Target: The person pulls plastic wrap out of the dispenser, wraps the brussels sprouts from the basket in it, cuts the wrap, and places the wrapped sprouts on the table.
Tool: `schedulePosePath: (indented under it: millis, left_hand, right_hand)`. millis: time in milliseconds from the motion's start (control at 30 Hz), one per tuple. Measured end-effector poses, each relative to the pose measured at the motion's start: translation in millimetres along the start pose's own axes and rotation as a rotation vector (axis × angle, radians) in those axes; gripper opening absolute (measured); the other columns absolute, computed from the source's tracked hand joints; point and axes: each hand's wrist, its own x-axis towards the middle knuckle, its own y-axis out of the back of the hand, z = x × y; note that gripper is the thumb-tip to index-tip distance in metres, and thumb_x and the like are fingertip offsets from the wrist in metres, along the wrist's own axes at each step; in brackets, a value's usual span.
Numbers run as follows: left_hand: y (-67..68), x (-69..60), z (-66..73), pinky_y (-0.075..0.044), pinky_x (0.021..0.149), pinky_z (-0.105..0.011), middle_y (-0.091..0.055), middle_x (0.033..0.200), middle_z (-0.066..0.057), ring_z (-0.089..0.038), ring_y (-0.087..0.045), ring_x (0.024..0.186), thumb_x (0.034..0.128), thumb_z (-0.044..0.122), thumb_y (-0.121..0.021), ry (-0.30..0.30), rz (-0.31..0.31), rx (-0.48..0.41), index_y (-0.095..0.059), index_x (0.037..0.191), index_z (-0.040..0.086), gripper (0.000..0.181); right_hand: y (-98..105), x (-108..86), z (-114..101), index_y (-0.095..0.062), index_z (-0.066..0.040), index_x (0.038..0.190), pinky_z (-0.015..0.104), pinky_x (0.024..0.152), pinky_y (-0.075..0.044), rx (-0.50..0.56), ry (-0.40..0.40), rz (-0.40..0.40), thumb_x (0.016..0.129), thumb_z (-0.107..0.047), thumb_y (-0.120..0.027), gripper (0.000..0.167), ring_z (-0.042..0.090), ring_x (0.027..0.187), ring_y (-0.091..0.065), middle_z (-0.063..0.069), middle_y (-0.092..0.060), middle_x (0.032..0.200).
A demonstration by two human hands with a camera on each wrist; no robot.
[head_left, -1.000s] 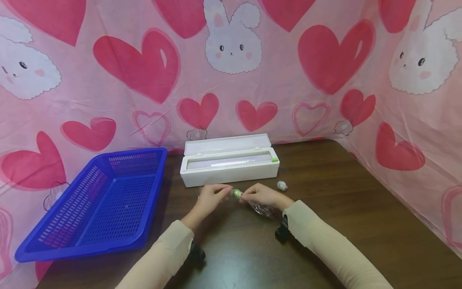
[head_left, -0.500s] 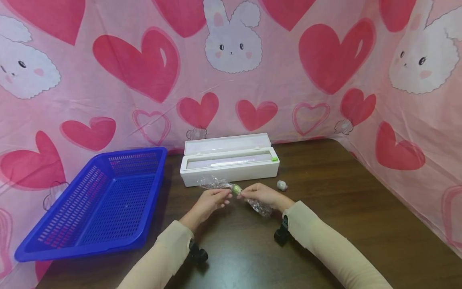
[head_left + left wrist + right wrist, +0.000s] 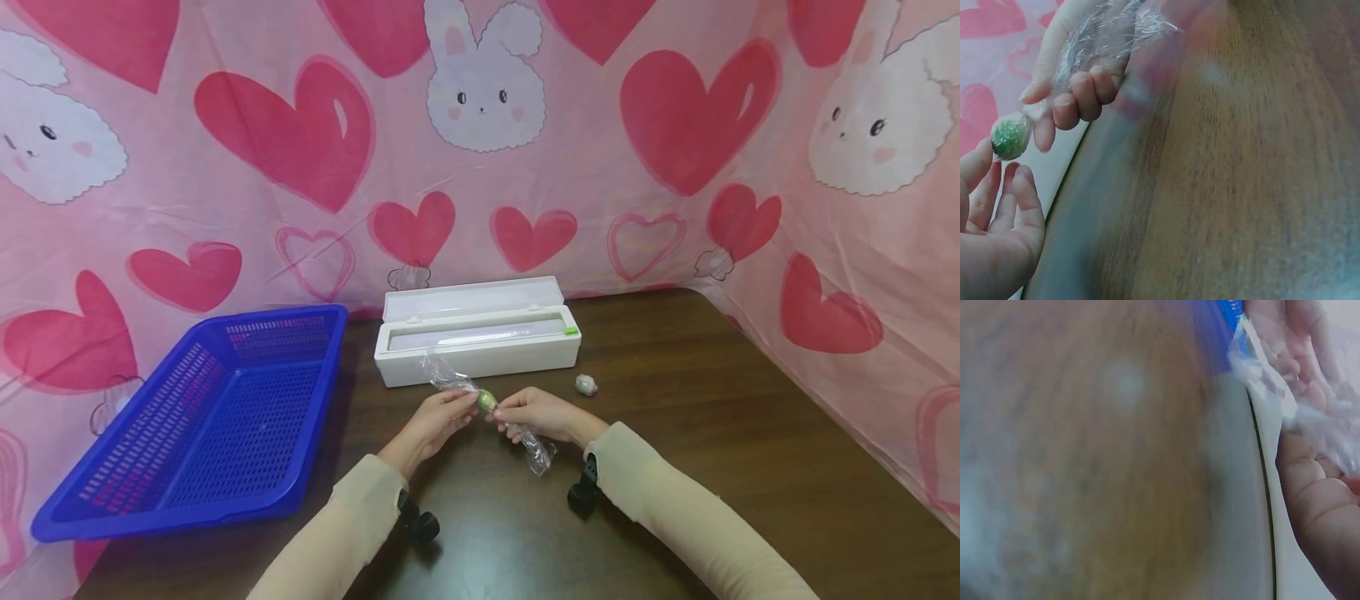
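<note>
Between the two hands hangs a small round green object wrapped in clear plastic film, its exact kind hard to tell. At its right end, my right hand pinches the twisted film between thumb and finger. My left hand pinches it at the left end, thumb against the green part in the left wrist view. Loose film sticks up past the left fingers, and another film tail hangs below the right hand. The right wrist view shows mainly crumpled film across the right fingers.
A white box with its lid raised and a film roll inside stands behind the hands. A small wrapped whitish ball lies right of it. To the left sits a blue basket on the dark wooden table.
The left fingers have moved back onto the wrapped green object after lying just below it. The film's left tail now points up more, and the right tail hangs lower as the object tilts.
</note>
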Motion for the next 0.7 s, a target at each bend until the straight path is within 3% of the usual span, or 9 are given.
schedulePosePath:
  millis: [100, 300, 433, 533, 700]
  left_hand:
    - [-0.6, 0.6, -0.1, -0.047, 0.081, -0.029, -0.059, 0.092, -0.009, -0.013, -0.057, 0.080, 0.0891, 0.012, -0.061, -0.002, 0.020, -0.020, -0.052, 0.116, -0.011, 0.036]
    - [0.2, 2.2, 0.4, -0.049, 0.078, -0.027, -0.061, 0.089, -0.008, -0.012, -0.059, 0.077, 0.0898, 0.011, -0.060, 0.000, 0.048, -0.059, -0.051, 0.117, -0.013, 0.036]
    - [1.3, 3.2, 1.9, -0.049, 0.078, -0.027, -0.063, 0.087, -0.007, -0.011, -0.059, 0.076, 0.0902, 0.010, -0.059, 0.007, 0.049, -0.083, -0.050, 0.117, -0.013, 0.037]
    - [2.2, 4.0, 3.0, -0.049, 0.078, -0.028, -0.062, 0.088, -0.007, -0.011, -0.059, 0.076, 0.0902, 0.010, -0.059, 0.017, 0.053, -0.096, -0.051, 0.116, -0.013, 0.035]
    - [3.2, 5.0, 2.1, -0.049, 0.077, -0.027, -0.062, 0.089, -0.008, -0.011, -0.059, 0.077, 0.0899, 0.012, -0.060, 0.031, 0.063, -0.092, -0.052, 0.114, -0.012, 0.036]
  right_hand:
    - [-0.6, -1.3, 0.6, -0.054, 0.014, 0.114, 0.029, 0.066, -0.051, 0.006, 0.006, -0.009, 0.097, -0.019, -0.049, 0.038, 0.016, 0.070, -0.059, 0.011, -0.062, 0.086]
    - [-0.4, -3.0, 0.8, -0.046, 0.006, 0.126, 0.037, 0.074, -0.051, 0.011, 0.049, 0.002, 0.100, -0.023, -0.038, 0.040, 0.022, 0.083, -0.062, 0.016, -0.063, 0.098]
    - [0.4, -4.0, -1.3, -0.045, -0.003, 0.125, 0.038, 0.075, -0.049, -0.019, 0.071, 0.063, 0.098, -0.013, -0.041, 0.029, 0.023, 0.090, -0.060, 0.015, -0.062, 0.101]
    - [1.5, -4.3, -2.1, -0.050, -0.002, 0.117, 0.035, 0.075, -0.048, -0.083, 0.115, 0.103, 0.093, -0.001, -0.046, 0.024, 0.022, 0.091, -0.057, 0.012, -0.061, 0.101]
    - [2.6, -5.2, -2.0, -0.062, 0.001, 0.109, 0.034, 0.081, -0.046, -0.202, 0.199, 0.068, 0.089, 0.008, -0.046, 0.026, 0.020, 0.095, -0.056, 0.010, -0.062, 0.105]
